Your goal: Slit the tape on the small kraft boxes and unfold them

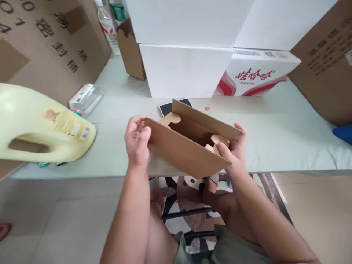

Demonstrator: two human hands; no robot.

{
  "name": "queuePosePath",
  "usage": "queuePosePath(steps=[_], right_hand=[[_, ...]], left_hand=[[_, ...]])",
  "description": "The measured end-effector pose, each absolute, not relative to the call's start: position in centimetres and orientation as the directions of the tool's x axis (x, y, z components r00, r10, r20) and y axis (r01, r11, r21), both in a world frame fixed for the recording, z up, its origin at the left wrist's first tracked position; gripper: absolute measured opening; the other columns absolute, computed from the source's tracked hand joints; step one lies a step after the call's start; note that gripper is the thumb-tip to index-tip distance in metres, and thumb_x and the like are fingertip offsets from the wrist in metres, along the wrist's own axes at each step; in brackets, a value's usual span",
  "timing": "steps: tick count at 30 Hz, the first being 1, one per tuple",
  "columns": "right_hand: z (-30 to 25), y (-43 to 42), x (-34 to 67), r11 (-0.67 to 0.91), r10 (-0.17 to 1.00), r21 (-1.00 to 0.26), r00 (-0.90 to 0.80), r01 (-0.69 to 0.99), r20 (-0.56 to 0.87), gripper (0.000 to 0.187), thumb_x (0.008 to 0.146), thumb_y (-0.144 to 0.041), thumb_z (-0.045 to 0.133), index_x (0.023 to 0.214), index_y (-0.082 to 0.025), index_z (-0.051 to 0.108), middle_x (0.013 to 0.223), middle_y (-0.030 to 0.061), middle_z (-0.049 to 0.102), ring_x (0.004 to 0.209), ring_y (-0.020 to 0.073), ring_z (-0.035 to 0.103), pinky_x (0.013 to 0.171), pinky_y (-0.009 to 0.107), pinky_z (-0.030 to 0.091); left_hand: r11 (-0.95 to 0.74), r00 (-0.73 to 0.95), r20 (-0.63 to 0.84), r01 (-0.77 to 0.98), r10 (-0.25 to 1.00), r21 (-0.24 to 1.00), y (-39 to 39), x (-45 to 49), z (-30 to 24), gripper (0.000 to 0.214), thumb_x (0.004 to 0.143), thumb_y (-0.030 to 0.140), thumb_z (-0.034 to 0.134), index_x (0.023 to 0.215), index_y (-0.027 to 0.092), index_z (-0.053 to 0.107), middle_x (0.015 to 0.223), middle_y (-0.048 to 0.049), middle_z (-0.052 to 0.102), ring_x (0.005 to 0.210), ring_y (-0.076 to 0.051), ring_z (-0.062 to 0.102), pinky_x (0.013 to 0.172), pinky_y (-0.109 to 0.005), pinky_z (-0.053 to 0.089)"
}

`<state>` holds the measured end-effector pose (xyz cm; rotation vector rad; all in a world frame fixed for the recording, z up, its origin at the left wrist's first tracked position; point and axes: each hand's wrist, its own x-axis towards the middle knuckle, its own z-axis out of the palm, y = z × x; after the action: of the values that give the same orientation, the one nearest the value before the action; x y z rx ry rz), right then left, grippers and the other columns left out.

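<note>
Between my two hands is a brown cardboard box [184,148], tilted over the front edge of the table, its top open and its end flaps folded inward. My left hand [138,141] grips the box's left corner, thumb on the near panel. At the right end, my right hand [234,147] has its thumb over the small inner flap and its fingers behind the far panel. Just behind the box lies a dark-screened phone [166,109], partly covered by it. A small cardboard scrap [207,108] rests on the cloth to the right of the phone.
White boxes [184,71] are stacked at the back, with a red-and-white printed carton [255,75] beside them. Large brown cartons [49,44] flank the table [288,139]. At left stand a yellow jug [35,117], a clear plastic pack [86,99] and a water bottle [107,29].
</note>
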<state>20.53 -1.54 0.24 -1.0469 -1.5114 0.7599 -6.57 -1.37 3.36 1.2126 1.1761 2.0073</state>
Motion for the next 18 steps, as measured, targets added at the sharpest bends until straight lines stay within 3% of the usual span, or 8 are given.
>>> queuePosePath(steps=[2, 4, 7, 11, 15, 18], right_hand=[[-0.1, -2.0, 20.4, 0.365, 0.93, -0.925, -0.007, 0.107, 0.367, 0.043, 0.097, -0.041, 0.061, 0.138, -0.036, 0.048, 0.129, 0.0062, 0.064, 0.116, 0.0232, 0.067, 0.098, 0.045, 0.057], [-0.4, -2.6, 20.5, 0.444, 0.895, -0.89, -0.02, 0.107, 0.445, 0.034, 0.099, -0.038, 0.06, 0.133, -0.036, 0.057, 0.129, 0.0057, 0.066, 0.121, 0.024, 0.065, 0.103, 0.046, 0.056], [-0.9, -3.3, 21.1, 0.616, 0.788, -0.778, -0.104, 0.125, 0.607, 0.04, 0.099, -0.035, 0.057, 0.139, -0.038, 0.058, 0.14, 0.0064, 0.062, 0.133, 0.0271, 0.06, 0.109, 0.053, 0.054], [-1.7, -3.5, 22.2, 0.706, 0.701, -0.707, -0.178, 0.043, 0.69, 0.048, 0.101, -0.049, 0.049, 0.145, -0.036, 0.059, 0.149, 0.0068, 0.055, 0.134, 0.029, 0.059, 0.106, 0.052, 0.056], [-1.2, -3.5, 22.6, 0.704, 0.706, -0.705, -0.196, 0.088, 0.681, 0.041, 0.103, -0.039, 0.046, 0.138, -0.035, 0.065, 0.146, 0.0068, 0.058, 0.13, 0.0274, 0.063, 0.1, 0.048, 0.059], [-0.4, -3.7, 22.4, 0.717, 0.695, -0.682, -0.207, 0.141, 0.688, 0.04, 0.101, -0.031, 0.05, 0.138, -0.032, 0.065, 0.145, 0.0083, 0.06, 0.129, 0.0271, 0.064, 0.103, 0.048, 0.059]], left_hand=[[-0.472, -0.459, 0.438, 0.043, 0.773, 0.88, -0.8, -6.3, 3.3, 0.038, 0.077, 0.059, 0.08, 0.084, 0.024, 0.067, 0.076, 0.001, 0.059, 0.069, -0.013, 0.054, 0.062, -0.025, 0.045], [-0.462, -0.438, 0.446, 0.077, 0.78, 0.883, 0.0, -5.7, 3.1, 0.036, 0.079, 0.057, 0.079, 0.089, 0.024, 0.07, 0.078, 0.0007, 0.06, 0.07, -0.012, 0.054, 0.064, -0.025, 0.046], [-0.439, -0.42, 0.434, 0.091, 0.797, 0.894, 1.0, -4.5, 2.4, 0.04, 0.085, 0.058, 0.074, 0.11, 0.027, 0.07, 0.09, -0.0014, 0.066, 0.081, -0.015, 0.063, 0.075, -0.028, 0.052], [-0.383, -0.365, 0.423, 0.178, 0.83, 0.906, 1.8, -3.5, 1.5, 0.05, 0.088, 0.063, 0.068, 0.125, 0.03, 0.064, 0.119, -0.006, 0.07, 0.106, -0.022, 0.069, 0.094, -0.037, 0.057], [-0.429, -0.284, 0.529, 0.347, 0.799, 0.834, 1.9, -3.4, 1.7, 0.044, 0.093, 0.059, 0.065, 0.128, 0.031, 0.067, 0.134, -0.006, 0.067, 0.131, -0.026, 0.062, 0.115, -0.044, 0.049], [-0.433, -0.189, 0.58, 0.494, 0.793, 0.754, 1.5, -3.4, 2.4, 0.036, 0.098, 0.053, 0.06, 0.123, 0.031, 0.074, 0.137, -0.0047, 0.067, 0.138, -0.026, 0.058, 0.123, -0.046, 0.042]])
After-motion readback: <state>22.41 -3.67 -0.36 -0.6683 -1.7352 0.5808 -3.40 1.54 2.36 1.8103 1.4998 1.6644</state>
